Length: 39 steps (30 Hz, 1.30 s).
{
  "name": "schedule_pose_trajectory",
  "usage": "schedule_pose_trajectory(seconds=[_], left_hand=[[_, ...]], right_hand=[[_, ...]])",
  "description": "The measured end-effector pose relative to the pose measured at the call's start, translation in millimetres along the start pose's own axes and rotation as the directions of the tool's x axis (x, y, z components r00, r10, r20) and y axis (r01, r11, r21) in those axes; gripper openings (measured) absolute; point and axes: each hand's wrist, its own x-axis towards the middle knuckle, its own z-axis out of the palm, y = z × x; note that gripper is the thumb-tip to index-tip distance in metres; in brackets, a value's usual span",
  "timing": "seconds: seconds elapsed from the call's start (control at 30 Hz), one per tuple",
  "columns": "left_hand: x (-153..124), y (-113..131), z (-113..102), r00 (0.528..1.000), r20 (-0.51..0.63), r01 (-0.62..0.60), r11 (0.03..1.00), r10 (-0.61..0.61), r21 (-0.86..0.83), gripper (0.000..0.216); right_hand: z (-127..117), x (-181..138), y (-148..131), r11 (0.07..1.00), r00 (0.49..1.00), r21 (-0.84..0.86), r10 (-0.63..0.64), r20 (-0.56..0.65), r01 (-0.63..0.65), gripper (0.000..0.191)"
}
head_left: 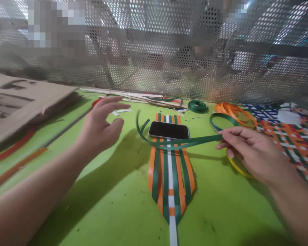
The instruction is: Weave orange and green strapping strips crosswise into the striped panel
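Note:
Between thumb and fingers, my right hand (246, 147) pinches green plastic strips (195, 139), whose free ends curl out leftward above the table. To the left, my left hand (105, 121) is raised with its fingers apart and nothing in it, a short way from the curled ends. Under the strips lies a partly woven piece of orange, green and white bands (171, 177), narrowing to a point toward me with one white band running on. A dark-screened phone (168, 130) rests across its far part.
Behind the table stands a perforated metal screen (154, 51). A green coil (197, 106), orange coils (236, 113) and a yellow strip (238, 168) lie right of centre. Woven sheeting (295, 143) lies far right; cardboard (23, 106) and orange strips (17, 169) are on the left.

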Motion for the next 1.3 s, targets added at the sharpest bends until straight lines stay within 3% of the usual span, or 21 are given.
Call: schedule_pose_trajectory(seconds=[0.07,0.13,0.23,0.3,0.4,0.5,0.6,0.77,0.9,1.03,1.2,1.3], left_hand=[[-15,31,4,0.992,0.018,-0.124,0.992,0.125,-0.025,0.033],[-33,59,9,0.938,0.075,-0.333,0.939,0.339,-0.082,0.043],[-55,86,18,0.85,0.235,-0.464,0.881,0.472,-0.09,0.051],[-62,92,23,0.83,0.287,-0.461,0.878,0.477,-0.126,0.036],[-65,90,28,0.807,0.404,-0.362,0.901,0.43,-0.237,0.014],[-62,88,30,0.782,0.464,-0.283,0.9,0.417,-0.332,0.021],[-60,89,29,0.773,0.465,-0.276,0.889,0.431,-0.366,0.025],[-61,92,27,0.734,0.56,-0.212,0.913,0.384,-0.348,0.024],[-61,91,28,0.753,0.545,-0.189,0.914,0.37,-0.359,0.025],[-60,89,26,0.784,0.456,-0.257,0.889,0.421,-0.38,0.024],[-59,89,23,0.774,0.449,-0.3,0.882,0.447,-0.363,0.026],[-59,90,22,0.77,0.444,-0.31,0.878,0.457,-0.365,0.025]], right_hand=[[18,-16,-2,0.992,0.991,-0.107,-0.049,0.122,0.063,0.036],[38,-33,-5,0.989,0.971,-0.127,-0.048,0.233,0.079,0.032],[64,-56,-11,0.987,0.953,-0.126,-0.055,0.299,0.096,0.03],[73,-64,-13,0.978,0.936,-0.137,-0.104,0.337,0.158,0.019],[75,-67,-12,0.942,0.909,-0.162,-0.222,0.353,0.293,0.008],[72,-65,-7,0.921,0.899,-0.173,-0.276,0.339,0.348,0.008],[69,-61,-4,0.935,0.908,-0.173,-0.236,0.347,0.31,0.012],[64,-60,-10,0.922,0.825,-0.194,-0.187,0.533,0.334,0.022],[61,-62,-11,0.911,0.818,-0.177,-0.232,0.526,0.372,0.026],[60,-62,-8,0.889,0.804,-0.158,-0.298,0.515,0.43,0.022],[59,-61,-7,0.802,0.696,-0.152,-0.387,0.605,0.578,0.031],[59,-63,-10,0.788,0.686,-0.16,-0.394,0.611,0.595,0.029]])
